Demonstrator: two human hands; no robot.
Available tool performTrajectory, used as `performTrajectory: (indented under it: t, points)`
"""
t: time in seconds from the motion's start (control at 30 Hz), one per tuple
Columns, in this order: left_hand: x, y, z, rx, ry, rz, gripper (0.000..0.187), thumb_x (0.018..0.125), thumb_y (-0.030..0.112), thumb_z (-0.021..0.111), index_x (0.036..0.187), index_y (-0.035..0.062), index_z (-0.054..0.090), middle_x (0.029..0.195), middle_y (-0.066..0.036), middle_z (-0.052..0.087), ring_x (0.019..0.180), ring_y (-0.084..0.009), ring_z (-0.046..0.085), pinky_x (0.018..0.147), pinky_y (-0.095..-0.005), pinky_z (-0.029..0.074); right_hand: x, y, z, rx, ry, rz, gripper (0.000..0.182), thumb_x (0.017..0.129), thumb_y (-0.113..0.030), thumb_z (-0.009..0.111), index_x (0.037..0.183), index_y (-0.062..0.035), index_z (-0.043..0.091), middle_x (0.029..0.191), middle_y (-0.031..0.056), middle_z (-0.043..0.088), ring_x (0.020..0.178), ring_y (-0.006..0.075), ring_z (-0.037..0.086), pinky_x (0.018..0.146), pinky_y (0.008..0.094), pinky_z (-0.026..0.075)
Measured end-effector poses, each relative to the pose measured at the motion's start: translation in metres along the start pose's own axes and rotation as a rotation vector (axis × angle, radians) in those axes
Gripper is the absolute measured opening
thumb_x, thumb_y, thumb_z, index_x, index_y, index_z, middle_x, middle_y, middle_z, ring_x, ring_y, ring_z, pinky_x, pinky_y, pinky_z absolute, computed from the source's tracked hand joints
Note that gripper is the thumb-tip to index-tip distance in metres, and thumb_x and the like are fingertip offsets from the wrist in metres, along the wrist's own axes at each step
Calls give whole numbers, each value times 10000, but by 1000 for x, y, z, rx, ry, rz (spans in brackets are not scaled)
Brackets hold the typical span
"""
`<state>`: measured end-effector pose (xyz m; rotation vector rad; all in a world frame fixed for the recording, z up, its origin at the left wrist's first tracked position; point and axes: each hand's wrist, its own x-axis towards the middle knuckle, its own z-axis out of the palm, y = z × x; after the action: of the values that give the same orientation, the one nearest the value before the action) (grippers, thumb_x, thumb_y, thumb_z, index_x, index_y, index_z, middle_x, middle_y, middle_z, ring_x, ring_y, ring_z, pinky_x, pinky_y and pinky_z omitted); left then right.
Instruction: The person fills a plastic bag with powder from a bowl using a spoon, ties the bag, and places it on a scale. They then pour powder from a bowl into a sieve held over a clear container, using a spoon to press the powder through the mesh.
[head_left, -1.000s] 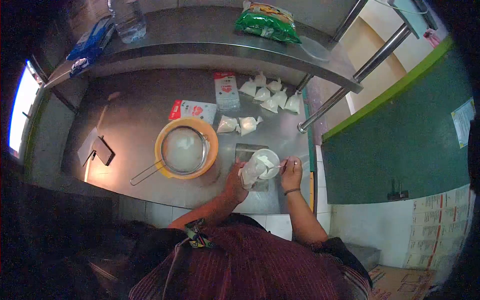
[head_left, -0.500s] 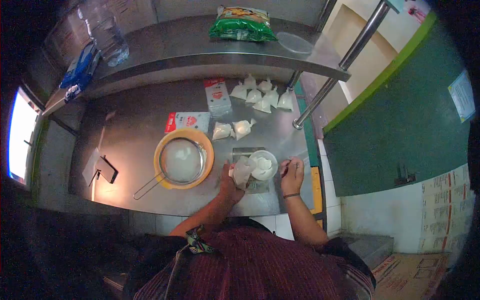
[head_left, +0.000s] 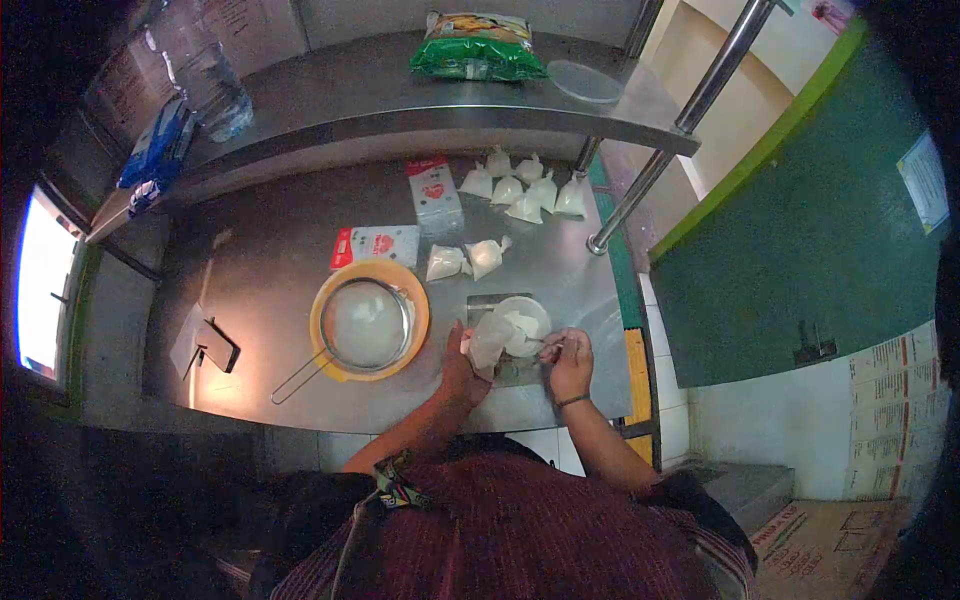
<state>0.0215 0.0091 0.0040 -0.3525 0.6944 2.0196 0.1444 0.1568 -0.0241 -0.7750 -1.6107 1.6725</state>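
Note:
My left hand (head_left: pixel 468 372) is closed around a clear plastic bag (head_left: pixel 489 340), held upright against the near-left side of a white bowl (head_left: pixel 541 311). White powder (head_left: pixel 523 324) lies in the bowl, which stands over a flat metallic surface, perhaps a scale (head_left: pixel 484 301). At the bowl's right rim, my right hand (head_left: pixel 570 364) pinches a thin handle that looks like a spoon (head_left: pixel 536 343), its tip reaching over the powder. Two filled bags (head_left: pixel 486 258) of white powder lie just beyond the bowl.
Left of my hands is an orange basin (head_left: pixel 319 300) with a wire sieve (head_left: pixel 366 322) of white powder on top. Several knotted bags (head_left: pixel 524 207) and two red-and-white packs (head_left: pixel 376 244) sit farther back. A steel shelf (head_left: pixel 400 118) overhangs the table; a phone on a stand (head_left: pixel 219 345) is at left.
My right hand has moved left, from beside the bowl to its rim, with the spoon over the powder. My left hand and the plastic bag have stayed nearly still.

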Motion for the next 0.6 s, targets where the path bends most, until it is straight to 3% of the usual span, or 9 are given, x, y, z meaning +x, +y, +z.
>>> performTrajectory:
  t: [0.07,0.17,0.37,0.6]
  points:
    - [2,-1,-1,-45,-28,16,563,1010,625,381,1130,119,595,1048,-93,681,900,-240,662,754,-382,545,1,-7,3,273,60,178,210,1091,-246,423,1076,-51,501,864,92,626,659,151,587,606,290,508]
    - [4,2,-20,41,-172,10,563,1010,622,391,1175,122,591,1052,-84,684,907,-228,666,753,-370,540,6,-6,3,319,146,225,207,1088,-215,414,1059,-35,512,857,113,660,598,171,610,535,294,507]
    - [6,6,-21,33,-43,29,544,1005,610,427,1212,129,573,1062,-61,681,903,-214,667,694,-348,523,18,-13,-8,329,207,284,178,1078,-219,442,1131,-61,502,892,131,663,619,182,608,559,303,517]
    - [13,9,-40,93,-104,50,519,980,620,489,1229,169,561,1102,-58,658,940,-229,649,718,-398,520,32,-34,-18,357,288,296,209,1082,-234,429,1125,-52,523,898,132,681,570,177,594,533,291,497]
